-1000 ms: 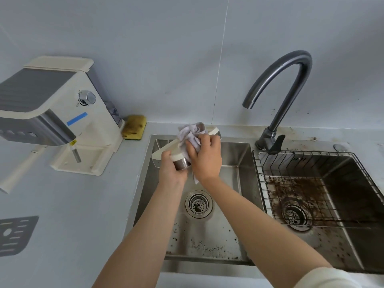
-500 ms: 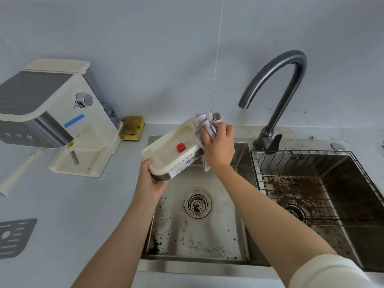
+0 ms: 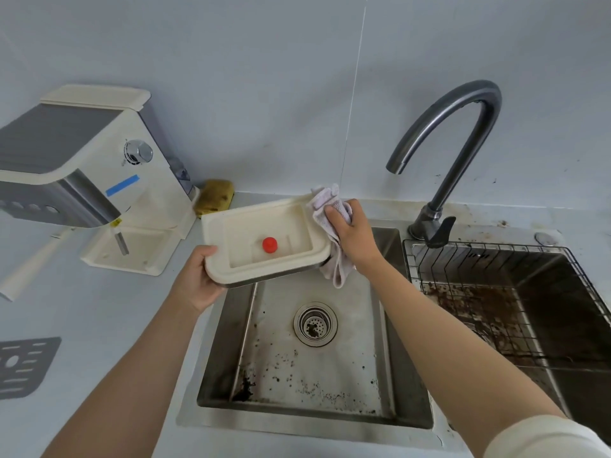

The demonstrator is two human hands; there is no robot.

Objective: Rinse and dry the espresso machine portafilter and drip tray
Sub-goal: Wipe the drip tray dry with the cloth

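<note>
Two hands [image 3: 197,280] [image 3: 354,238] grip drip tray [image 3: 214,235], cloth [image 3: 325,200]

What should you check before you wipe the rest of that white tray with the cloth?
1. Left hand grips the drip tray by its left edge: ok.
2. Right hand holds the cloth against the tray's right end: ok.
3. Tap runs no water: ok.
4. Red float sits inside the tray: ok.
5. Tray's inside is dry: cannot tell.
</note>
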